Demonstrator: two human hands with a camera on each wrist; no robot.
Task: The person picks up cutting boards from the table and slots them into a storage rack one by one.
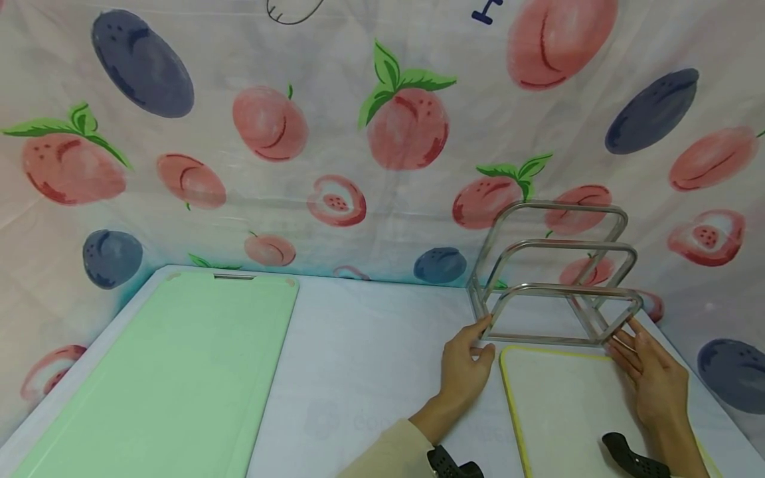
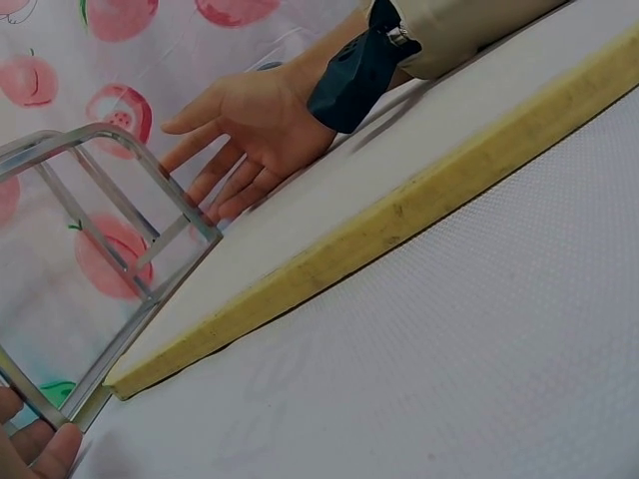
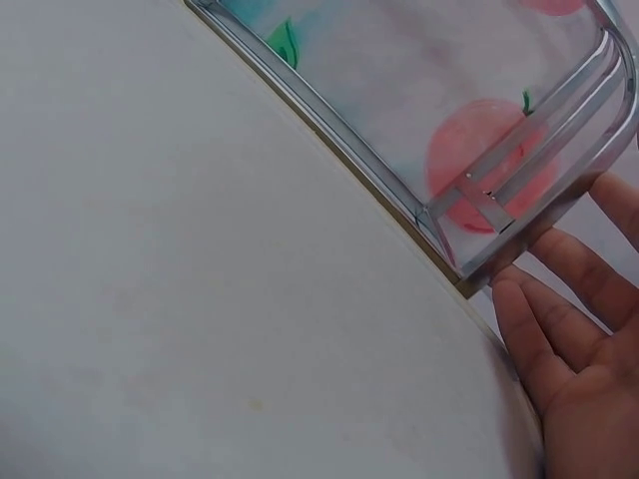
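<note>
A silvery metal rack point(image 1: 568, 289) with three upright loops stands at the back right of the table. At its front left corner my left hand point(image 1: 465, 362) holds the frame, fingertips against the side bar and thumb by the base. Nearly straight fingers of my right hand point(image 1: 660, 378) touch the rack's right front side; the right wrist view shows these fingers point(image 3: 574, 289) along the outer bar. Just in front of the rack lies a white cutting board point(image 1: 562, 398) with a yellow edge, its far end right at the rack's base. My right forearm passes over this board.
On the left lies a large pale green cutting board point(image 1: 161, 372) with a slot at its far end. The white table point(image 1: 352, 345) meets a fruit-printed cloth point(image 1: 335, 133) at the back and sides, close behind the rack.
</note>
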